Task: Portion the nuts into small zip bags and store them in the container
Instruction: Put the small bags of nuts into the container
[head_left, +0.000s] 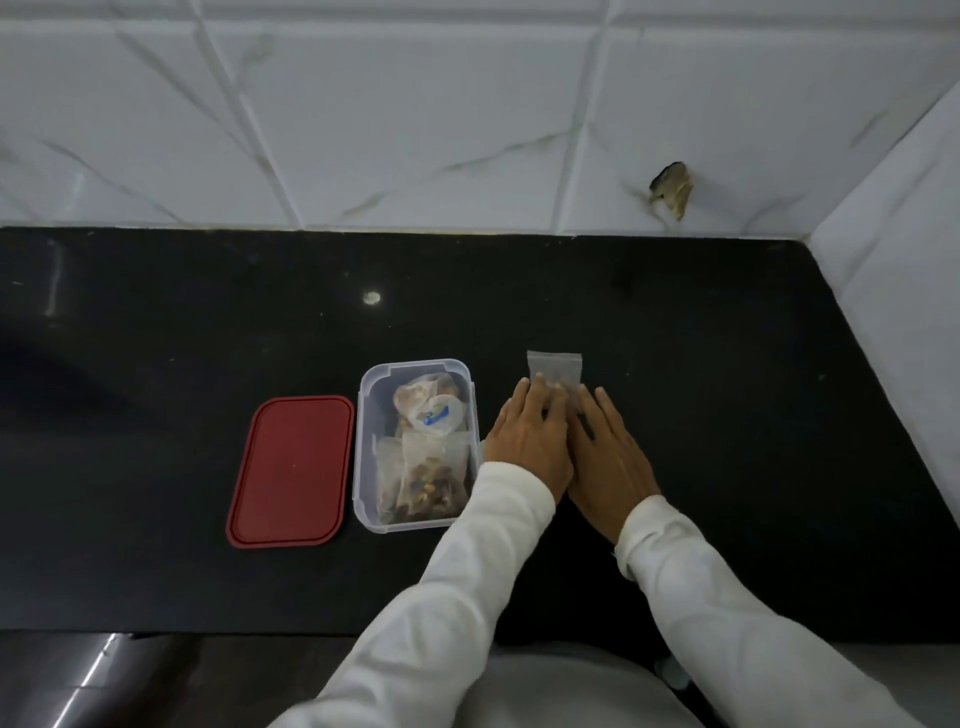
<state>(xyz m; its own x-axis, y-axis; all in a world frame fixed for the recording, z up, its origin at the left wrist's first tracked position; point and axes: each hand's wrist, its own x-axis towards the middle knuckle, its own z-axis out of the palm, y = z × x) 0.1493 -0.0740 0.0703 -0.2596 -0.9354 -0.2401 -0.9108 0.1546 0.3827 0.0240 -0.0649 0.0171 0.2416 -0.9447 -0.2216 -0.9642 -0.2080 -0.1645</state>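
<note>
A small clear zip bag (555, 368) with a few nuts lies flat on the black counter (701, 332). My left hand (530, 436) and my right hand (608, 452) press on its near part side by side with straight fingers; only the bag's far end shows. Left of my hands stands a clear plastic container (365, 441) without its lid. It holds filled bags of nuts (421, 483) and a larger packet with a blue mark (434, 415). The red lid (292, 470) lies flat to the container's left.
A white marble-tiled wall (415, 114) runs behind the counter, with a chipped hole (672, 189) at the right. A white side wall (893, 291) closes off the right end. The counter's front edge (208, 631) is near my body.
</note>
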